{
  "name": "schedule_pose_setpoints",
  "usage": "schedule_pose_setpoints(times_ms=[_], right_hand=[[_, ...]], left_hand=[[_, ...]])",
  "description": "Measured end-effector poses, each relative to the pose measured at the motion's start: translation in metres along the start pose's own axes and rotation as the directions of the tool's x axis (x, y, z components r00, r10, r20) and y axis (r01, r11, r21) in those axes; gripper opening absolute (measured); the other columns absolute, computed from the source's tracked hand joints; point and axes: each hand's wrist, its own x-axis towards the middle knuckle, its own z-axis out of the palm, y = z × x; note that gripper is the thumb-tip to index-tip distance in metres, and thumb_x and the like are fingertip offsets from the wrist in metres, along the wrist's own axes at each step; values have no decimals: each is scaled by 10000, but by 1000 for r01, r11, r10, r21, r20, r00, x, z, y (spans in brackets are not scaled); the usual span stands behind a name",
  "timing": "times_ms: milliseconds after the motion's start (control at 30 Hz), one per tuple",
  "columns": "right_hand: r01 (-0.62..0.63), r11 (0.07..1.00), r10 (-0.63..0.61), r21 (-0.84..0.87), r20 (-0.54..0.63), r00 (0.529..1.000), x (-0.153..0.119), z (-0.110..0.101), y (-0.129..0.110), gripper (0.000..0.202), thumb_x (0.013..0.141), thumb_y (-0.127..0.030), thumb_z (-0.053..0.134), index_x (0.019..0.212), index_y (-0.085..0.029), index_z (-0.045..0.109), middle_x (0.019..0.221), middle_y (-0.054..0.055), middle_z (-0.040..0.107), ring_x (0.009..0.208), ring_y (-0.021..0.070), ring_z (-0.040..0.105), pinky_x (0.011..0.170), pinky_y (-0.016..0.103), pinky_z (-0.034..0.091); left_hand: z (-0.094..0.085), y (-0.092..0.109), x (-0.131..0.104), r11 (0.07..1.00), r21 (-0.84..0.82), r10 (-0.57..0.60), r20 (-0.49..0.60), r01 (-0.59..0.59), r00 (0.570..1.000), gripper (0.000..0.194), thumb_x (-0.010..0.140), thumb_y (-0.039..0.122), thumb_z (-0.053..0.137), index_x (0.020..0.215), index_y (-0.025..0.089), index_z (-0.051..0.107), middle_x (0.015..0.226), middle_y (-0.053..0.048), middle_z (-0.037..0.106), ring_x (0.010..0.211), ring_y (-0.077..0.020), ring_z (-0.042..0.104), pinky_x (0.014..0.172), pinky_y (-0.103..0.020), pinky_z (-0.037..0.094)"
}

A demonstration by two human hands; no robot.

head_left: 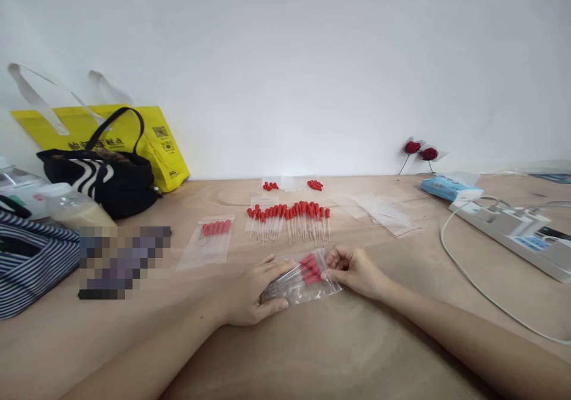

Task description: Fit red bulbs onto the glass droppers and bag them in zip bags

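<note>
A clear plastic bag with several red-capped glass droppers inside lies on the wooden table in front of me. My left hand presses and grips the bag's left end. My right hand pinches the bag's open right edge by the red caps. Just beyond, a row of loose red-capped droppers lies on the table. A filled bag of droppers rests to the left of that row.
Empty clear bags lie at the right, small red caps near the wall. A black striped bag, a yellow bag and a bottle stand left. A power strip with a white cable sits right.
</note>
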Motion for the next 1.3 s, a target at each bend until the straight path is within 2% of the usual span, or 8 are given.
schedule_pose_setpoints(times_ms=[100,167,233,300,367,700,1033,1300], right_hand=[[-85,993,60,80,265,962,11,-15,-2,296,507,-287,753,669,-150,547,569,-40,566,495,71,510,492,194,412],[-129,991,111,45,285,952,25,-28,-2,267,539,-302,721,686,-147,561,561,-30,576,490,85,527,491,207,419],[-149,985,152,-82,24,988,44,-38,0,208,599,-317,666,664,-153,555,551,-27,574,463,87,518,462,204,402],[-203,958,139,-205,-287,948,65,-43,2,158,643,-298,622,669,-160,549,591,-12,590,487,93,525,459,199,385],[-244,937,124,-251,-415,901,85,-45,6,142,663,-286,600,715,-161,559,680,21,617,589,115,556,501,202,387],[-455,861,283,-228,-528,801,129,-41,12,138,590,-246,638,494,-180,564,466,44,563,584,196,573,495,253,359],[-155,964,245,215,-498,832,66,-44,4,175,672,-359,547,706,-203,476,538,-32,515,420,81,447,403,201,344],[48,846,237,531,-455,859,5,-23,12,328,617,-436,648,779,-212,470,621,-28,553,478,92,518,450,223,432]], left_hand=[[1,-2,0,1000,1,16,8,-16,1000,567,802,398,480,1305,237,276,1312,-47,418,1210,-243,360,1055,-467,195],[2,-5,-1,1000,-4,27,10,-27,1000,578,803,406,479,1314,248,261,1324,-44,402,1213,-240,356,1057,-469,185],[4,-7,-1,999,-11,32,10,-32,999,593,801,410,484,1323,260,245,1337,-41,387,1219,-238,348,1058,-469,182],[4,-8,-1,999,-17,35,10,-35,999,602,798,406,491,1326,265,240,1340,-37,382,1226,-237,337,1059,-469,178],[4,-8,-1,999,-26,39,5,-38,999,597,798,401,493,1325,266,248,1338,-36,386,1231,-238,330,1059,-468,174],[-7,-4,-2,996,-49,76,117,-70,990,605,803,265,469,1341,323,197,1406,21,260,1279,-209,244,1074,-453,109],[-5,-2,-2,998,8,65,108,-66,992,622,798,307,481,1348,297,189,1410,-1,249,1283,-218,235,1072,-451,118],[-3,-1,-1,996,90,6,110,-16,994,619,815,400,455,1356,269,184,1408,-17,257,1285,-215,228,1067,-417,175]])
